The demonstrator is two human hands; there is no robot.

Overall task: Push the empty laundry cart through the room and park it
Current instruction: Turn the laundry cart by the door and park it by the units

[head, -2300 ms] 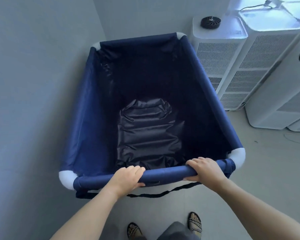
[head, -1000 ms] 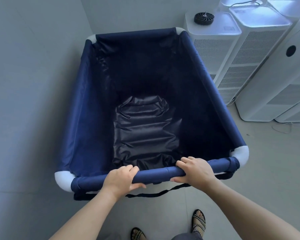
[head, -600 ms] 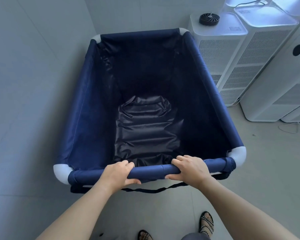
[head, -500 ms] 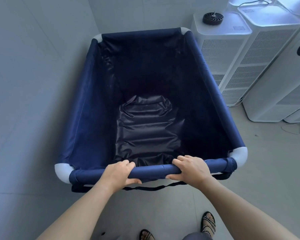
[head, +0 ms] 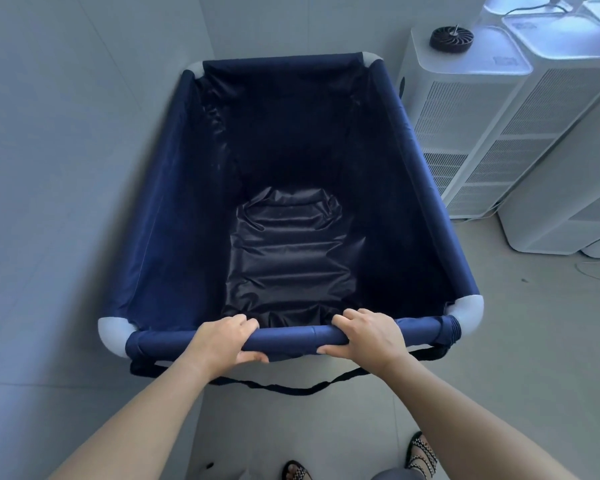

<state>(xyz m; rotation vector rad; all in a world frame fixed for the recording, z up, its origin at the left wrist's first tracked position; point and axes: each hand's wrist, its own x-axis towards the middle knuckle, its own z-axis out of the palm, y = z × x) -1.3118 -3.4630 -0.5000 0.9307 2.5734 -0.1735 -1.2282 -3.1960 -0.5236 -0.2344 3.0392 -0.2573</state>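
The laundry cart (head: 291, 209) stands in the room's far-left corner, its left side along the wall (head: 66, 150), with the air purifiers (head: 499, 116) just beside its right side. Bin empty.

Left hand (head: 222, 341) and right hand (head: 371, 336) each have fingers curled fully around the near rail (head: 291, 339), thumbs under.

Judgement: light, soft fabric walls on a stiff tube frame; likely rolls easily. The rail is the sound hold; the fabric would sag.

Count: one cart, four white corner joints, one hanging strap (head: 291, 389), at least three purifiers.
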